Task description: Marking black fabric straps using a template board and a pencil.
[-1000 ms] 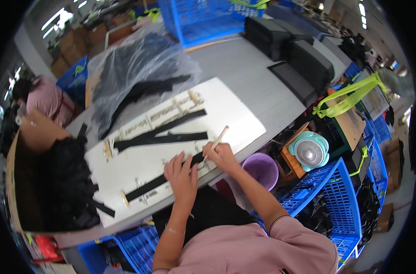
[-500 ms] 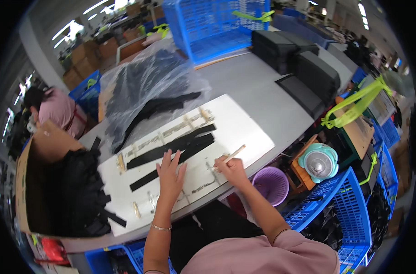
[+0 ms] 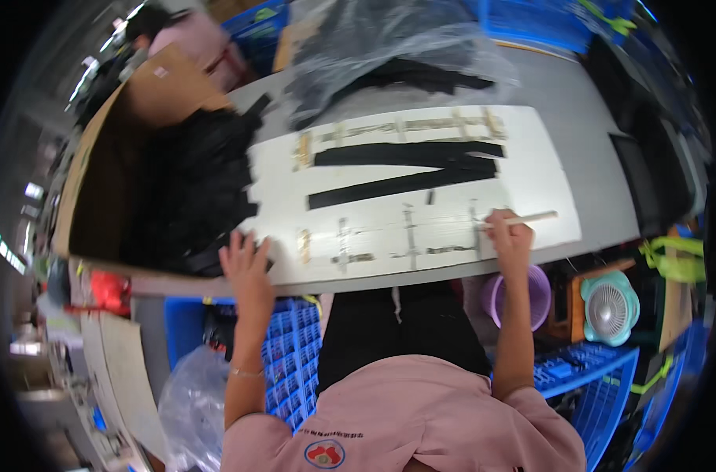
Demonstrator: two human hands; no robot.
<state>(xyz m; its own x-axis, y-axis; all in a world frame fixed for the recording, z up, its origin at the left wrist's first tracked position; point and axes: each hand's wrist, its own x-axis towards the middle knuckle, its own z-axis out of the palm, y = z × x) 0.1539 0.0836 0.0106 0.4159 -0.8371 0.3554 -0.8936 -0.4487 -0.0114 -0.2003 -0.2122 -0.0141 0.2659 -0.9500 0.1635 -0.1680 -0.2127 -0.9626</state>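
Note:
A white board (image 3: 287, 185) with marked lines and tan tape pieces lies on the grey table. Two black fabric strips (image 3: 405, 186) are on it, spread apart at the left and close together at the right. A small black piece (image 3: 430, 197) lies just below them. My right hand (image 3: 509, 236) is closed around a pale pen (image 3: 536, 218) over the board's near right part. At the near edge of a heap of black strips (image 3: 189, 189), my left hand (image 3: 248, 263) has its fingers apart, touching the heap's edge; what lies under the fingers is partly hidden.
A cardboard box (image 3: 98, 169) on its side holds the heap at the left. Behind the board lies a clear plastic bag (image 3: 389, 39) with black fabric. A purple basket (image 3: 537, 295), teal fan (image 3: 610, 307) and blue crates (image 3: 291, 354) stand below table level. A person (image 3: 197, 47) sits beyond the box.
My left hand has gone from beside the strips on the board to the heap at the left. The right hand keeps the pen, now held level. The whole view has turned.

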